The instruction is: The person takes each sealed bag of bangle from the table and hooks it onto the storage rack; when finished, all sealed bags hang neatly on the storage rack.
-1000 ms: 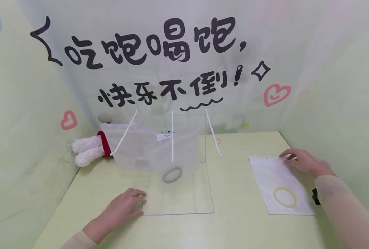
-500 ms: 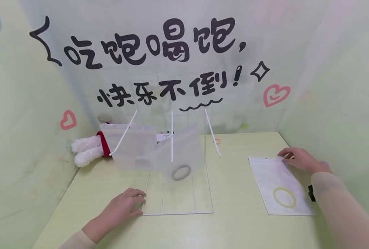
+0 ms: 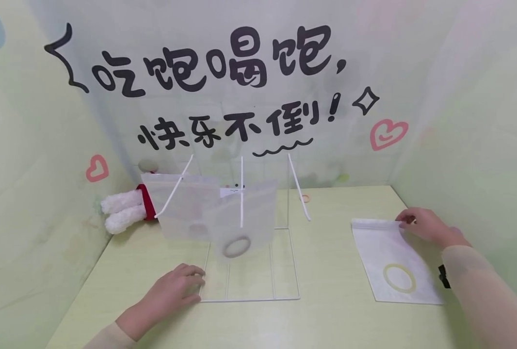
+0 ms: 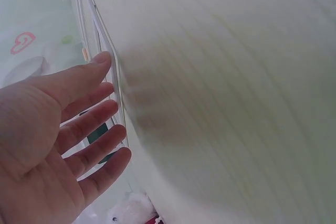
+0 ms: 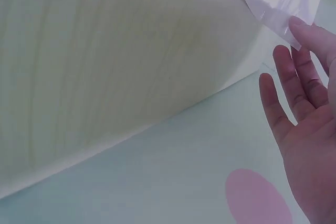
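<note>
My right hand [image 3: 428, 227] pinches the top corner of a white translucent zip bag [image 3: 382, 247] between thumb and fingers, as the right wrist view also shows. A yellow ring [image 3: 399, 278] shows through the lower part of that bag. The bag's top edge is raised a little, while its lower part lies on the table. On the left, my left hand [image 3: 171, 293] has its fingertips at the side wire of a white wire rack's base [image 3: 250, 299]. Two similar bags hang from the rack's hooks: a left bag [image 3: 188, 208], and a middle bag [image 3: 254, 208] with a dark ring [image 3: 236, 247] inside.
The right-hand hook [image 3: 299, 189] of the rack carries no bag. Behind the rack, a small orange ring [image 3: 305, 198] lies on the table [image 3: 328, 271]. A white plush toy [image 3: 125, 208] with a red band lies at the back left. Printed curtains enclose the table.
My right fingers have closed on the bag's corner, and its top edge has lifted and curled. The middle bag has swung right, then back left. My left hand has stayed put.
</note>
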### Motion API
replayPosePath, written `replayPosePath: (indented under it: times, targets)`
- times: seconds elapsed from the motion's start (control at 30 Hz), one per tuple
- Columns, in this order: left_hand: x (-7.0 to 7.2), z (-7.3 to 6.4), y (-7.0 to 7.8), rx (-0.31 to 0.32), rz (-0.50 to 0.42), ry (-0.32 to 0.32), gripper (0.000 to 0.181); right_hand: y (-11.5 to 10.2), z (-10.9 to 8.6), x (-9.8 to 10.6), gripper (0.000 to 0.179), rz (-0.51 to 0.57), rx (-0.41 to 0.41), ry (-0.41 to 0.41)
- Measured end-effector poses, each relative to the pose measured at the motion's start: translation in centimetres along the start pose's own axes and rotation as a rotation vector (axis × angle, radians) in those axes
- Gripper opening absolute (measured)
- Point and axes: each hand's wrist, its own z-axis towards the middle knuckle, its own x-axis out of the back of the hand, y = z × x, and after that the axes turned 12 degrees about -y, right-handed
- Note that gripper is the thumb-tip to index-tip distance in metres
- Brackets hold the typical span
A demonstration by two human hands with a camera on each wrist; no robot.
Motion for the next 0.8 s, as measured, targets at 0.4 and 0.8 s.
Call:
replayPosePath:
  times: [0.4,0.8]
  targets:
    - [0.2,0.0,0.1,-0.004,0.004,-0.013,0.028,-1.7,-1.8,1.0,0.008,-0.020,-0.041,0.054]
    - [0.4,0.1,0.3,0.016,0.000,-0.018,0.028,-5.3,-4.2,2.2,0.013,0.021,-0.009,0.204]
